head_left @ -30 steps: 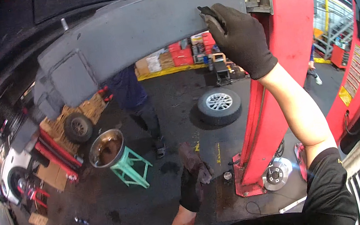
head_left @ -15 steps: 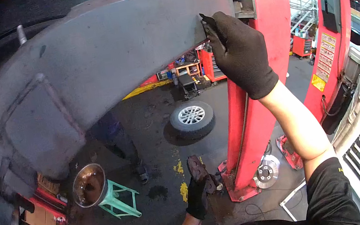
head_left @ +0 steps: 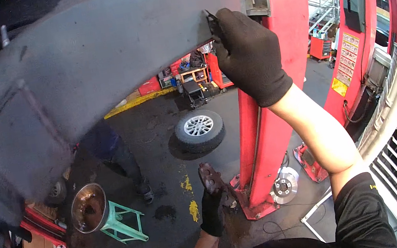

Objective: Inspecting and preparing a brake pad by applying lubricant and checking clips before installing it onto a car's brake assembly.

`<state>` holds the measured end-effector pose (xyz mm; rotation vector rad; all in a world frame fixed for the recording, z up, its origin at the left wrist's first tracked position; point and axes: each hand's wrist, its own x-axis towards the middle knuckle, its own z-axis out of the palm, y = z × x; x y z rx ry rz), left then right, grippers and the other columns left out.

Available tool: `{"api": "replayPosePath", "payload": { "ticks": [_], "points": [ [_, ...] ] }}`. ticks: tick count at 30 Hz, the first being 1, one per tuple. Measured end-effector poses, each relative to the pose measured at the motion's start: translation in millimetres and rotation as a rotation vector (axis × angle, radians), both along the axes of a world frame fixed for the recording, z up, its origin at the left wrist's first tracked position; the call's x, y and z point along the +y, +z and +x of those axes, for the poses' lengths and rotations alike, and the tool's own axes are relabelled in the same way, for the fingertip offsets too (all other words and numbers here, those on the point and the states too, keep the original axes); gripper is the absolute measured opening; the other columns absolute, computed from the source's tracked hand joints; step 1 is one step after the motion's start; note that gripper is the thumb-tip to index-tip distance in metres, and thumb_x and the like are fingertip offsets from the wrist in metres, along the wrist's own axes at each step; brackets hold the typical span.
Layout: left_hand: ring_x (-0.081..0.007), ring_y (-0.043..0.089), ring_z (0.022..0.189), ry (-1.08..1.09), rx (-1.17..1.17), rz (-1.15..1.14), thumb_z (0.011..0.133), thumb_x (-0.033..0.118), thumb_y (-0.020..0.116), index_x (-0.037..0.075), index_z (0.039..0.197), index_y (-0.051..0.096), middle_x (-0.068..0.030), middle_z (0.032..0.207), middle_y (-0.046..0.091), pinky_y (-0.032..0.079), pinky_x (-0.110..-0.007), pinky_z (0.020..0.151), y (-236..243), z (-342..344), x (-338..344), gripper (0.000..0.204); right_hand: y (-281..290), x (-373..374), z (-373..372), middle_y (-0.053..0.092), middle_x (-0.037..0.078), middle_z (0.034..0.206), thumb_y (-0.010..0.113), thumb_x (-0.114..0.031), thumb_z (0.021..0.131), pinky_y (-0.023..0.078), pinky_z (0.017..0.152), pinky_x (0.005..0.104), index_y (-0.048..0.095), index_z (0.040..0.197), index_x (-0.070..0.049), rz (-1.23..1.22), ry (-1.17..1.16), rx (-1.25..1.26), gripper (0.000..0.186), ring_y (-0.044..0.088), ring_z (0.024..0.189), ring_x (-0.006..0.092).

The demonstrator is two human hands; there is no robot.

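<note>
Metal part (head_left: 211,178), brown and coarse-surfaced, in the grasp of the left hand (head_left: 212,212), low in the view and left of the foot of the red post (head_left: 269,136). Long axis slanting from upper left to lower right in the picture, far end projecting bare beyond the glove toward the wheel (head_left: 199,130) on the floor. Nearer hand: plainly the left, in contact with the part, fingers apparently curled around its lower portion, though partly hidden. Right hand (head_left: 253,58), by contrast, well apart, above and to the right of the part; thumb and fingers pinching a thin dark piece (head_left: 212,23) in front of the grey lift arm (head_left: 109,50), contact with that surface impossible to confirm. To the left, well apart from both hands: metal bowl (head_left: 104,216) at the top of a green stool (head_left: 116,221).
</note>
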<state>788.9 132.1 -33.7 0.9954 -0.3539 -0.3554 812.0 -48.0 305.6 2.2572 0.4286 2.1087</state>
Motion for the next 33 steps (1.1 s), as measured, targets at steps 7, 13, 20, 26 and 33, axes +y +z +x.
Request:
{"api": "replayPosePath", "payload": {
  "ticks": [7, 13, 20, 26, 33],
  "points": [
    [-0.0181, 0.063, 0.096, -0.011, 0.080, -0.067, 0.100, 0.036, 0.065, 0.004, 0.138, 0.053, -0.0051, 0.107, 0.063, 0.049, -0.035, 0.089, 15, -43, -10, 0.051, 11, -25, 3, 0.067, 0.018, 0.092, 0.057, -0.019, 0.100, 0.057, 0.069, 0.0420, 0.059, 0.104, -0.005, 0.231, 0.325, 0.277, 0.015, 0.071, 0.081, 0.0344],
    [-0.0182, 0.060, 0.089, -0.029, 0.112, -0.103, 0.100, 0.030, 0.063, 0.002, 0.136, 0.052, -0.0038, 0.099, 0.063, 0.048, -0.035, 0.083, -4, -64, 5, 0.046, 49, -60, 8, 0.066, 0.016, 0.084, 0.059, -0.024, 0.102, 0.057, 0.063, 0.0355, 0.065, 0.113, -0.002, 0.398, 0.750, 0.317, 0.025, 0.070, 0.074, 0.0213],
    [-0.0182, 0.062, 0.088, -0.012, 0.109, -0.117, 0.101, 0.030, 0.063, 0.003, 0.124, 0.058, -0.0048, 0.095, 0.065, 0.047, -0.034, 0.083, -2, -66, 3, 0.036, 51, -52, 37, 0.071, 0.014, 0.092, 0.066, -0.025, 0.100, 0.055, 0.066, 0.0355, 0.063, 0.120, -0.002, 0.474, 0.806, 0.120, 0.031, 0.069, 0.080, 0.0199],
    [-0.0182, 0.061, 0.087, 0.053, 0.128, -0.119, 0.101, 0.031, 0.063, 0.003, 0.128, 0.057, -0.0046, 0.092, 0.064, 0.047, -0.034, 0.083, 12, -68, 4, 0.039, 46, -46, 40, 0.069, 0.024, 0.090, 0.069, -0.037, 0.095, 0.056, 0.070, 0.0422, 0.057, 0.123, 0.000, 0.180, 0.322, -0.144, 0.048, 0.073, 0.078, 0.0359],
    [-0.0202, 0.061, 0.085, 0.014, 0.095, -0.123, 0.099, 0.037, 0.066, 0.005, 0.120, 0.061, -0.0058, 0.091, 0.063, 0.048, -0.035, 0.082, -39, -44, 10, 0.038, 35, -62, 20, 0.070, 0.013, 0.086, 0.068, -0.013, 0.095, 0.054, 0.068, 0.0297, 0.068, 0.107, 0.000, 0.460, 0.908, 0.384, 0.017, 0.069, 0.074, 0.0161]
  ]
}}
